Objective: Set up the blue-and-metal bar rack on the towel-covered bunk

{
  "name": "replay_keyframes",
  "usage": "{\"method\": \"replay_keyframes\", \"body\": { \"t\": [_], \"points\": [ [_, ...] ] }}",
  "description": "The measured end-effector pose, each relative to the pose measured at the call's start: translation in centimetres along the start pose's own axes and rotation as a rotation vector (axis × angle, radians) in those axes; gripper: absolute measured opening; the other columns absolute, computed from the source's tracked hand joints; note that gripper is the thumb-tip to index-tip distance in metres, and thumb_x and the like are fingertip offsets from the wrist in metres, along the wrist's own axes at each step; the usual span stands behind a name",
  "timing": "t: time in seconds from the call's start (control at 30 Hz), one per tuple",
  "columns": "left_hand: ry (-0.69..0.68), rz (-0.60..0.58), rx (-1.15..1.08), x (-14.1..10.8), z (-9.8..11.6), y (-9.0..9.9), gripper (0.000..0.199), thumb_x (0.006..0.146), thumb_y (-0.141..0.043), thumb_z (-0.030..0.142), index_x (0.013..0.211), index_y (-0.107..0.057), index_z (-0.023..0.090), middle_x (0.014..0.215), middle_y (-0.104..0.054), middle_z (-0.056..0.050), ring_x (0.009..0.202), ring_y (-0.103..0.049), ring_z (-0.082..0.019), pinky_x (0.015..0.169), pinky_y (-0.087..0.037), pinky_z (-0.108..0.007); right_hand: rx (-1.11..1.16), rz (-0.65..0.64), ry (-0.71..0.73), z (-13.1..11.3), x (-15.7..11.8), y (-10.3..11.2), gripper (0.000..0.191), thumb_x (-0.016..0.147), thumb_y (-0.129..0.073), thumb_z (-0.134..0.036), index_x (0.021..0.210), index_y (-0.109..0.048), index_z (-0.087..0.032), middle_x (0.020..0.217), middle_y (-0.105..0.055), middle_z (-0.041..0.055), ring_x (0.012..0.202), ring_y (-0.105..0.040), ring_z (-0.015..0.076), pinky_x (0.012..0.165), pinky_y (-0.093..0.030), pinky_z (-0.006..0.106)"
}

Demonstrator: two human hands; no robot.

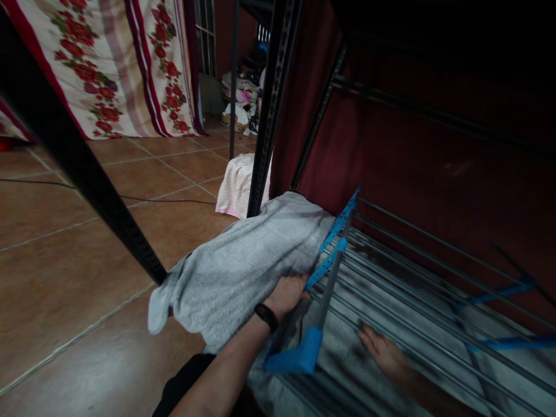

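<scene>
My left hand (287,296), with a dark band at the wrist, is closed around the end of a folding drying rack (330,284), by its blue perforated side strip. The rack has grey metal rods and blue plastic corners. My right hand (384,352) lies low among the rods, its fingers stretched out; it is slightly blurred, and whether it touches a rod I cannot tell. Beneath the rack and to its left spreads a grey fleecy blanket (243,255), draped over the shelf's edge.
Black slotted metal posts (271,104) of a shelving frame stand around me, one slanting close on the left. A dark red wall (412,150) closes off the back. A striped white cloth (237,182) covers something on the tiled floor (87,278), where a cable (169,200) runs. A flowered curtain (117,63) hangs behind.
</scene>
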State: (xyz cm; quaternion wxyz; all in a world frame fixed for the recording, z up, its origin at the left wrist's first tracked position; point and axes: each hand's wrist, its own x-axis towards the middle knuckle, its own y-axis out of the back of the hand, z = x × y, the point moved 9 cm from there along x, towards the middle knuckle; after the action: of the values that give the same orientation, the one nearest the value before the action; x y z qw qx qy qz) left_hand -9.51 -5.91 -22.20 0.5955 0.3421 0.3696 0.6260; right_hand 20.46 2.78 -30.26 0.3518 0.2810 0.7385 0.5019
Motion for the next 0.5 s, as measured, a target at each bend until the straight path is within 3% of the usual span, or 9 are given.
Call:
{"method": "replay_keyframes", "body": {
  "t": [0.27,0.37,0.5],
  "points": [
    [0.033,-0.004,0.002,-0.4,0.3,1.0,0.038,0.092,-0.055,0.034,0.123,-0.058,0.013,0.119,-0.068,-0.017,0.106,-0.066,-0.031,0.091,-0.051,-0.041,0.013,-0.013,0.112,-2.4,-0.6,2.3,0.045,0.093,-0.037,-0.047,0.125,-0.062,-0.029,0.111,-0.075,0.0078,0.103,-0.071,0.031,0.093,-0.055,0.042],
    [0.02,-0.014,-0.021,-0.7,0.7,1.7,0.039,0.091,-0.054,0.029,0.125,-0.057,0.01,0.121,-0.067,-0.019,0.109,-0.065,-0.03,0.096,-0.049,-0.039,0.109,-0.009,0.147,-2.9,-1.9,4.0,0.048,0.088,-0.046,-0.033,0.134,-0.059,-0.028,0.131,-0.066,0.0076,0.12,-0.064,0.0268,0.106,-0.049,0.038],
    [-0.046,-0.02,-0.058,-1.1,0.4,2.6,0.047,0.09,-0.05,0.025,0.135,-0.05,0.013,0.129,-0.064,-0.017,0.118,-0.062,-0.026,0.105,-0.045,-0.037,0.163,-0.078,0.106,-2.6,-5.6,7.3,0.076,0.074,-0.057,-0.02,0.15,-0.043,-0.019,0.155,-0.041,0.0097,0.142,-0.041,0.0267,0.119,-0.033,0.042]
  ]
}}
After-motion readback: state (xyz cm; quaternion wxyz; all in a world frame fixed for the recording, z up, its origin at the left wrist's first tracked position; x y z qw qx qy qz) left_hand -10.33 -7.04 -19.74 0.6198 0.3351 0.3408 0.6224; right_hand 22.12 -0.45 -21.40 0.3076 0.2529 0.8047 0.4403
